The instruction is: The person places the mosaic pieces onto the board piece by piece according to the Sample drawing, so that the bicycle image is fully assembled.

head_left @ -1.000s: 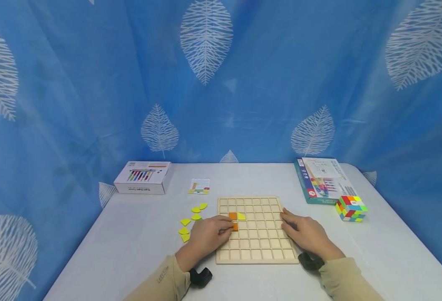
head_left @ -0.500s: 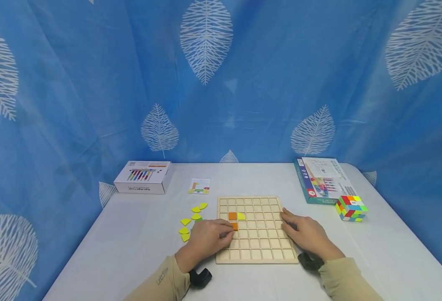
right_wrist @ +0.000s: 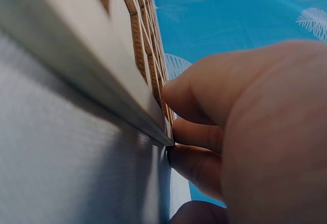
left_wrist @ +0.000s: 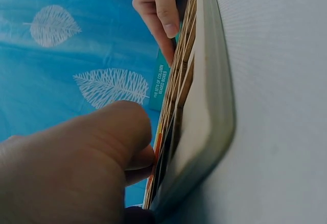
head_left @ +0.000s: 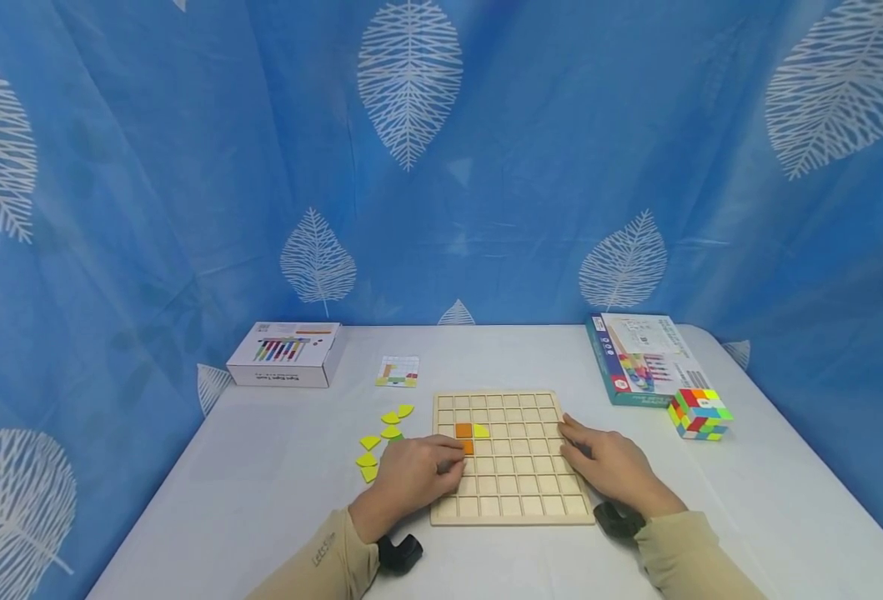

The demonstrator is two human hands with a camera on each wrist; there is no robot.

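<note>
A wooden grid board lies flat on the table between both hands. My left hand reaches over its left side, with bent fingers pinching an orange square tile at one of its cells. In the left wrist view the fingertips hide part of this tile. Just beyond sit another orange square tile and, beside it, a yellow quarter-circle tile. At the board's right rim rests my right hand, its fairly straight fingers and thumb touching the edge. Several loose yellow quarter-circle tiles lie left of the board.
A small pattern card lies behind the loose tiles. At the back left stands a white box. A teal box and a coloured puzzle cube occupy the right side. A green piece partly shows behind the left hand.
Under the left fingers the orange tile has shifted slightly away from me, closer to the other orange tile. My right hand has stayed at the board's edge.
</note>
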